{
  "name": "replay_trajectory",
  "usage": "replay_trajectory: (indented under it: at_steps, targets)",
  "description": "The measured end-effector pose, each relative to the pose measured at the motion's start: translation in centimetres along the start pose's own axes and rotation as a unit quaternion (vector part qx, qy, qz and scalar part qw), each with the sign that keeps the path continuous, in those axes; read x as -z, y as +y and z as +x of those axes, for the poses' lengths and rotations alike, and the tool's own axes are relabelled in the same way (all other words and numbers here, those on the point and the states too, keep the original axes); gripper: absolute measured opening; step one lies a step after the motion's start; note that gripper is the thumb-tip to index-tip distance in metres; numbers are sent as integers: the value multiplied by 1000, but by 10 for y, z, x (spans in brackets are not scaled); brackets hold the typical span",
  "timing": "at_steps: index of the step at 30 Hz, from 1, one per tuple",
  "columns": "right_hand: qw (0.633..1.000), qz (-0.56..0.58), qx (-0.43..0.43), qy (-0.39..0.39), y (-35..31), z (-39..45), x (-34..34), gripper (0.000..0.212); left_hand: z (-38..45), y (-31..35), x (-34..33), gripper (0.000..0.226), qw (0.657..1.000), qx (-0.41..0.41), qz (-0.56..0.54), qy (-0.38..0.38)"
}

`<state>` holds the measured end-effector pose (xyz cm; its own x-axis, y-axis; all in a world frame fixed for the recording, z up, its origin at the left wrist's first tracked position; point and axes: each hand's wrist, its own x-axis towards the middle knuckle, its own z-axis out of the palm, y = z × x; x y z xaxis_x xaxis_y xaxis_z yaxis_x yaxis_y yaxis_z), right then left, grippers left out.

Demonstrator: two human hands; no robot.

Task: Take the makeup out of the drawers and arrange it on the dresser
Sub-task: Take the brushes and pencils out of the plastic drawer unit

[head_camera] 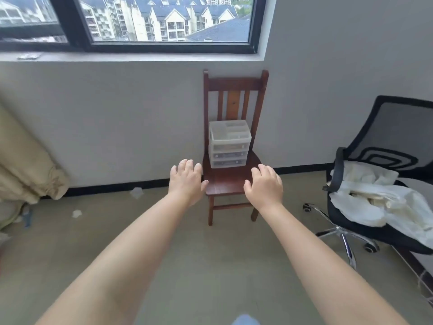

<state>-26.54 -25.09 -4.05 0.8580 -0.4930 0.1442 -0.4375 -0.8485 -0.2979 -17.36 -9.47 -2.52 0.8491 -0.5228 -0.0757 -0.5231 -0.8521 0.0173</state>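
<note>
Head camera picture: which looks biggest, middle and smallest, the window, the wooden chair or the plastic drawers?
1. window
2. wooden chair
3. plastic drawers, sitting on the chair's seat

That is only how they look here; the wide lens bends sizes.

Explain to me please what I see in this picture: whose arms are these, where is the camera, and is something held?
There is no machine here. A person wears one camera on the head, looking forward and down, so the two bare arms are the person's own. The left hand and the right hand reach forward with relaxed fingers; neither holds anything.

Ahead, a wooden chair stands against the wall under a window. On its seat stands a small plastic drawer unit with three drawers, all closed. Their contents are too blurred to name. At the right is a black office chair with white cloth on it.
</note>
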Motion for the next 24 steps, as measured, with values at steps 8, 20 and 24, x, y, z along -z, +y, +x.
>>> replay_trajectory:
  at_steps: [8, 20, 24]
  targets:
    - [998, -34, -14, -48, 38, 230, -55, 32, 228, 14, -19, 52, 1000, 12, -7, -1]
    - [960, 91, -139, -224, 79, 453, -169, 37, 476, 31, -81, 44, 996, 17, -12, -83]
    - [840, 327, -357, -247, 78, 469, -227, 35, 513, 18, -130, 44, 993, -14, -28, -114]
